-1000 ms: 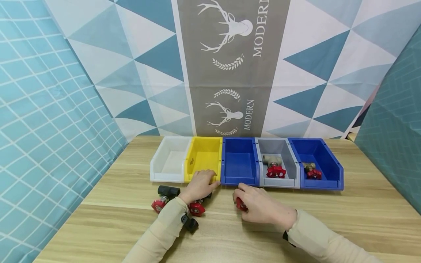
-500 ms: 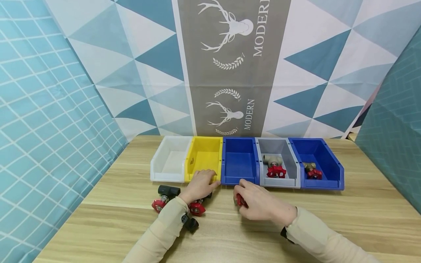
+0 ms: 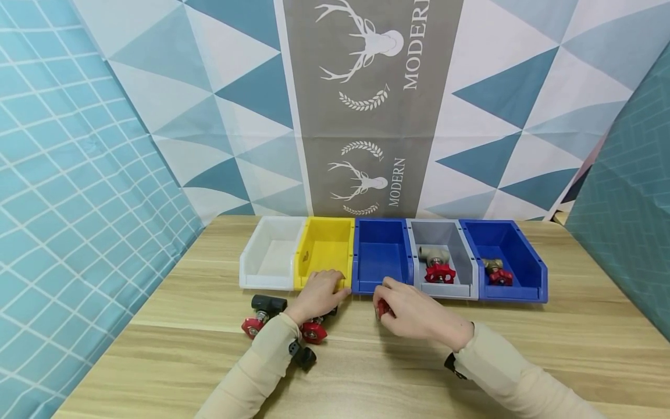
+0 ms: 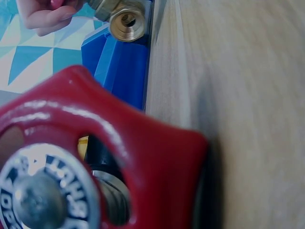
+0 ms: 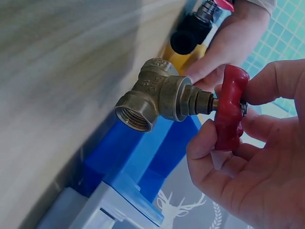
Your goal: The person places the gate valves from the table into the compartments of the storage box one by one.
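My right hand pinches the red handwheel of a brass valve in front of the middle blue bin. In the right wrist view the brass body points away from the fingers, one threaded opening showing. My left hand rests at the front edge of the yellow bin, its fingers loosely bent over the rim. Under the left wrist lies a black valve with a red handwheel, partly hidden. That handwheel looms large in the left wrist view. Another black valve lies to the left.
A white bin stands at the row's left end. The grey bin holds a grey valve with a red wheel. In the right blue bin sits a brass valve. A patterned cloth backs the table.
My right hand has moved slightly up and toward the middle blue bin, carrying the brass valve. My left hand has stayed at the yellow bin.
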The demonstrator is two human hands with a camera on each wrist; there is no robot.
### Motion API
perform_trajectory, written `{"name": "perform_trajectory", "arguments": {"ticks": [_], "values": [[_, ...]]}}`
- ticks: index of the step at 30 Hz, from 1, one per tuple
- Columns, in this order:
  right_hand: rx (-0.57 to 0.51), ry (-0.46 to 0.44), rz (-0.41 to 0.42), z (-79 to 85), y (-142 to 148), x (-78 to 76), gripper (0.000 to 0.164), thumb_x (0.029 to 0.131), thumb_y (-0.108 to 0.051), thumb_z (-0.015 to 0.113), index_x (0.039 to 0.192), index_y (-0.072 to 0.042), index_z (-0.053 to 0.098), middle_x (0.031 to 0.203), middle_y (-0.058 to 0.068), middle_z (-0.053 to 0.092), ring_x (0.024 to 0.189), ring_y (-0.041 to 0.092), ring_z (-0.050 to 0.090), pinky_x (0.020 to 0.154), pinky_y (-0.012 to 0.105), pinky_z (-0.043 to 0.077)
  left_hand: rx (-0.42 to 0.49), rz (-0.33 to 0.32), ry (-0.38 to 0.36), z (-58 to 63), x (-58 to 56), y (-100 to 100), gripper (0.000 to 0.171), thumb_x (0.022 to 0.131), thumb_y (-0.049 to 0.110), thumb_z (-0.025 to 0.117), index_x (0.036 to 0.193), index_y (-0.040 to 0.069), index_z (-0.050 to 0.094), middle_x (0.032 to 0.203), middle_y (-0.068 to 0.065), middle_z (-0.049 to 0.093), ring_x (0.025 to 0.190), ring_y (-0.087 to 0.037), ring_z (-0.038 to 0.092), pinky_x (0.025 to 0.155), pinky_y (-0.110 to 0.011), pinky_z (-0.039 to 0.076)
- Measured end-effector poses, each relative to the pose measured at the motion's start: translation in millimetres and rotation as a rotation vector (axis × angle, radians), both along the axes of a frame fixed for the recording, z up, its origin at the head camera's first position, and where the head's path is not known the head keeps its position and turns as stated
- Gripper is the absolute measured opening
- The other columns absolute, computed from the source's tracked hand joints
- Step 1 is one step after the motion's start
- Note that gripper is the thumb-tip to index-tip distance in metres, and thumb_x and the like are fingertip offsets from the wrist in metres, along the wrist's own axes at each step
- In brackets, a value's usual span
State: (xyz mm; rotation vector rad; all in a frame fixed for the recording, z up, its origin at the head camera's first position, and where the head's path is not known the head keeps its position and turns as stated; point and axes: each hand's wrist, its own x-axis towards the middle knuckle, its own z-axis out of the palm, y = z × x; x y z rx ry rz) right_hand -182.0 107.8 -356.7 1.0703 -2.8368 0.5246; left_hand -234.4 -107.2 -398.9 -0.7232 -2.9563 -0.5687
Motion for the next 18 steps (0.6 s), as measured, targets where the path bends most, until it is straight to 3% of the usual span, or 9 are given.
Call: {"name": "perform_trajectory", "arguments": {"ticks": [18], "values": [[-0.081,-0.057,-0.068,29.8,2,-17.0,0.010,0.082,-0.011,0.054,0.091,-0.011,0.059,0.086,-0.003,0.049,0.071,0.009,0.047,0.063,0.021,0.044,0.000,0.004,-0.011,-1.6,-1.4,0,0.037,0.090,0.035,0.053,0.112,0.005,0.058,0.109,-0.009,0.062,0.103,-0.028,0.054,0.088,-0.041,0.034]]}}
